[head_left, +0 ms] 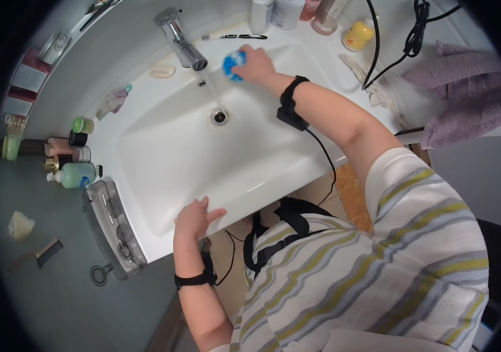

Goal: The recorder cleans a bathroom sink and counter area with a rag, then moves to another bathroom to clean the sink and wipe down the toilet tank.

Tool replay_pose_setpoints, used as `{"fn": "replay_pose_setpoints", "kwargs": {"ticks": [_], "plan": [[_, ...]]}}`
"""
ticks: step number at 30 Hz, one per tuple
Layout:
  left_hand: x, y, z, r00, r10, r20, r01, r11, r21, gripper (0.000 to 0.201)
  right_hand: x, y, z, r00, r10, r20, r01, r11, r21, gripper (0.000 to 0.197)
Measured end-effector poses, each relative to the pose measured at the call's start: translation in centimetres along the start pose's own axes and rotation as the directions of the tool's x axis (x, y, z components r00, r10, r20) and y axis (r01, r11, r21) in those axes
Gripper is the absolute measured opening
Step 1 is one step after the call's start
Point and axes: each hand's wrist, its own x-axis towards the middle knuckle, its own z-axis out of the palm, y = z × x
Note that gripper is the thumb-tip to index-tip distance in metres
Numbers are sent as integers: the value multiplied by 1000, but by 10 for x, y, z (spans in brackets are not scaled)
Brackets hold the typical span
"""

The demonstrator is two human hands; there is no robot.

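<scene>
My right hand [255, 66] is closed on a blue-and-white scrubbing sponge [234, 66], slightly blurred, against the back wall of the white sink [162, 146], just right of the tap. A thin stream of water runs from the chrome tap [183, 44] toward the drain [220, 117]. At the front left, my left hand [194, 218] rests on the sink's front rim with its fingers spread and nothing in them. Black straps circle both of my wrists.
Behind the sink lie a bar of soap [162, 71] and a toothbrush [235, 37]. Bottles, including a yellow one [358, 36], line the back right. A green bottle [77, 175] and a grey tray [112, 229] flank the left rim. A purple towel [467, 88] hangs right, near black cables [417, 29].
</scene>
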Motion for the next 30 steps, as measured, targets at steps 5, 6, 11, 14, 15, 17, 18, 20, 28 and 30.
{"fn": "replay_pose_setpoints", "kwargs": {"ticks": [5,6,11,14,15,17,18,20,28,30], "plan": [[4,-3,3,999,13,-31,-14,999,-36,80,-18,-56,45,967,-224,123,219,974,54,52],[5,-5,4,999,9,-38,-10,999,-33,80,-22,-62,47,941,-321,107,318,947,45,48],[4,-2,8,998,-25,-53,25,1000,-16,81,-19,-53,13,890,-364,275,398,914,-80,42],[0,-9,14,996,-42,-78,35,996,-80,80,-15,-19,-6,883,-380,276,425,897,-124,40],[2,-8,12,996,-31,-82,24,997,-79,80,-12,-6,-15,900,-354,252,402,900,-171,41],[5,-3,6,999,-7,-48,4,998,-62,80,-7,19,-33,922,-319,220,367,902,-228,42],[3,-1,3,999,3,-48,-6,998,-58,80,-6,29,-41,941,-280,192,327,900,-289,39],[0,3,-2,999,-39,-16,38,995,-93,79,-4,47,-55,959,-235,156,277,894,-352,36],[-1,5,-6,1000,-28,-13,25,984,-179,79,13,89,-82,973,-219,-68,129,766,-630,37],[-1,4,-6,1000,-22,-12,19,976,-219,80,18,89,-73,966,-241,-90,131,763,-632,22]]}}
